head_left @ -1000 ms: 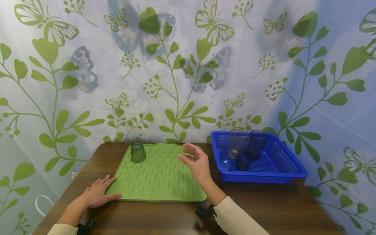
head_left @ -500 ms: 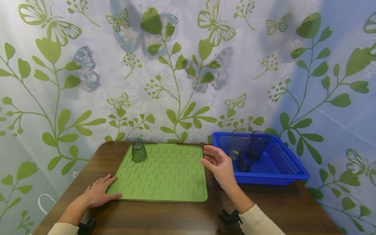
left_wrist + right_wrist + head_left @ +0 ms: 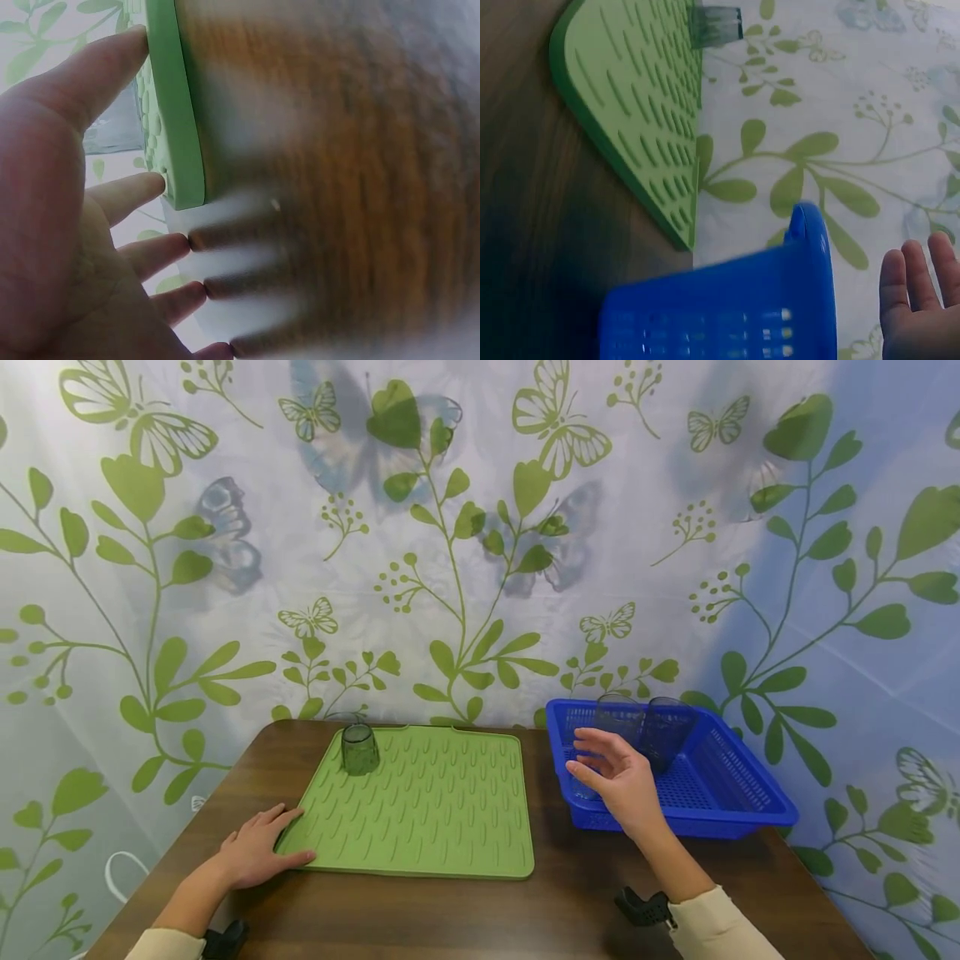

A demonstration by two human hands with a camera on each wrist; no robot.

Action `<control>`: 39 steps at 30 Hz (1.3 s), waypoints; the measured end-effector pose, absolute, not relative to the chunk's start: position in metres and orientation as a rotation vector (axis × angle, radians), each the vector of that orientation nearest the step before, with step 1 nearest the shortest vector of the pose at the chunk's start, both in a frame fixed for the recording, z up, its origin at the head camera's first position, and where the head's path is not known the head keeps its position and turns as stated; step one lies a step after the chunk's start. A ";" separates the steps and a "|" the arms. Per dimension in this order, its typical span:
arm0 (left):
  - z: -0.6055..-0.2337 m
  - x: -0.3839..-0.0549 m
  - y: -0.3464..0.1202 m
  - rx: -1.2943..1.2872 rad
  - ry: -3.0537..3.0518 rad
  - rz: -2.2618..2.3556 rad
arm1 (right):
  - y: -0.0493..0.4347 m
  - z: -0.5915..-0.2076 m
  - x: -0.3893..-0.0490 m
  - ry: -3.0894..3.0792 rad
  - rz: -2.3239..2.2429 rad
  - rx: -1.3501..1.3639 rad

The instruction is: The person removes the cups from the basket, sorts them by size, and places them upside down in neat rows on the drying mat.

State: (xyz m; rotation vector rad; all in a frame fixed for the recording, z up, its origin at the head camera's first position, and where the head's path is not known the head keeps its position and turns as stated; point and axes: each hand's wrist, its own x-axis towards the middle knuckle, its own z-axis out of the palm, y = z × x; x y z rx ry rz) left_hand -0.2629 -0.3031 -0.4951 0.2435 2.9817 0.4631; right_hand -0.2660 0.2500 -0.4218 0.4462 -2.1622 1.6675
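Note:
My left hand (image 3: 255, 852) lies with spread fingers at the near left corner of the green drying mat (image 3: 420, 827); in the left wrist view its thumb and index fingertips touch the mat's edge. Over the near left part of the blue plastic basket (image 3: 727, 822) is my right hand (image 3: 622, 777), fingers loosely bent and holding nothing. Two tall dark glasses stand in the basket, one glass (image 3: 669, 727) plainly seen; smaller glassware there is mostly hidden behind the hand. A small dark tumbler (image 3: 360, 750) rests upside down on the mat's far left corner.
Mat and basket sit on a dark wooden table (image 3: 450, 914), with a strip of wood between them. A patterned curtain (image 3: 465, 527) hangs right behind the table. A white loop of cord (image 3: 123, 872) shows beyond its left edge.
My right hand has moved right, from over the mat's right side to over the basket. My left hand has stayed at the mat's corner. The tumbler has not moved on the mat.

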 end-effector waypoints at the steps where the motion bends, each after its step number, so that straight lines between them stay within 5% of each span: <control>1: -0.495 -0.262 -0.303 0.246 2.982 0.467 | 0.255 -0.421 -0.265 -2.174 1.656 0.444; 39: -0.480 -0.201 -0.270 0.307 3.085 0.559 | 0.376 -0.385 -0.261 -2.652 1.269 0.279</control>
